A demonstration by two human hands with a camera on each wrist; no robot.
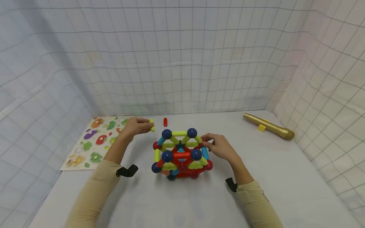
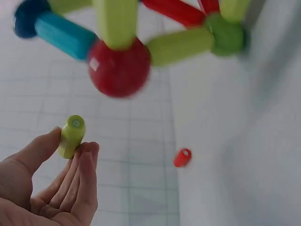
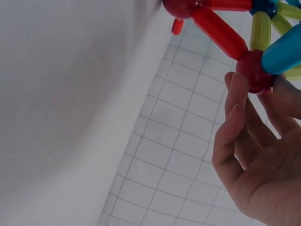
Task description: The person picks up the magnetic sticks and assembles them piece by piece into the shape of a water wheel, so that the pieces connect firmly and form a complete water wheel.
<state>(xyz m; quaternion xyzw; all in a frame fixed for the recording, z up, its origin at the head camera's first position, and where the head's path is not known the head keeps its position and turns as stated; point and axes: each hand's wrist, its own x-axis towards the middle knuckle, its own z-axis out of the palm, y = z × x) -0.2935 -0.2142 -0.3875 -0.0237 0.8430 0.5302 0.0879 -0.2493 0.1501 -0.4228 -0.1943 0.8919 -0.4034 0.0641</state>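
A structure of magnetic rods and balls stands on the white table, built from yellow-green, red and blue rods with dark blue and red balls. My left hand pinches a yellow-green magnetic rod between thumb and fingers, to the left of the structure's upper part. On the other side, my right hand grips a red ball at the structure's right corner, fingers and thumb around it. Behind the structure lies a loose red magnetic rod.
A sheet of vegetable pictures lies at the left, partly under the left arm. Toward the back right is a gold tube-like object beside a small yellow block. White gridded curtains enclose the back and sides.
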